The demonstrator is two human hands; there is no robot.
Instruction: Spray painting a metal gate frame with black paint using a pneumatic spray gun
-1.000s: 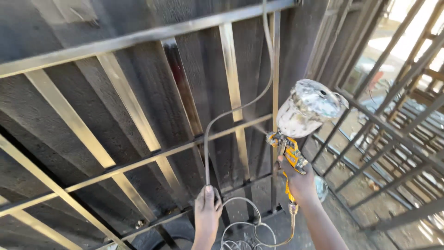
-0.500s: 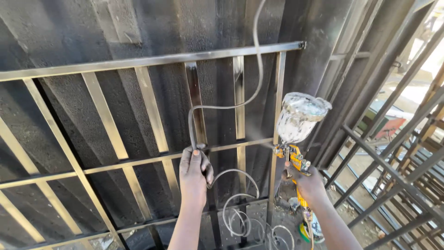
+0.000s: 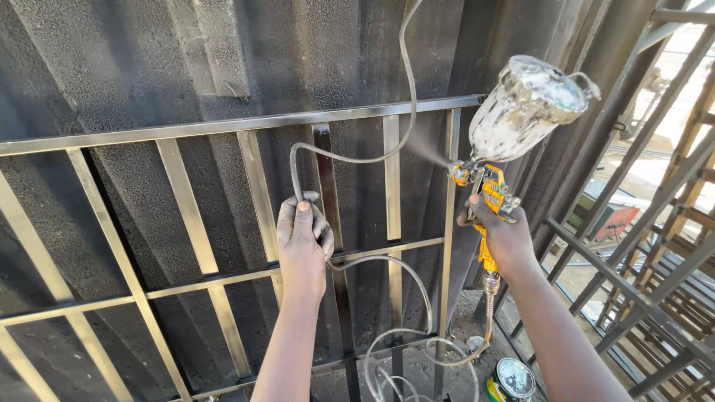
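My right hand [image 3: 505, 237] grips a yellow spray gun [image 3: 484, 192] with a paint-spattered cup [image 3: 527, 109] on top. A faint mist leaves its nozzle toward the upper right bars of a metal grille [image 3: 223, 126]. My left hand [image 3: 302, 238] is closed around the grey air hose [image 3: 350, 158], holding it up in front of the grille's middle bars. The hose loops down from my left hand into coils [image 3: 406, 357] near the floor and runs back to the base of the gun.
A dark corrugated wall [image 3: 134, 67] stands behind the grille. More metal frames [image 3: 648, 246] lean at the right. A round paint tin [image 3: 512, 380] sits on the ground below the gun.
My left hand has risen with the hose from low down to the grille's middle. The spray gun has lifted and now points at the upper right bars.
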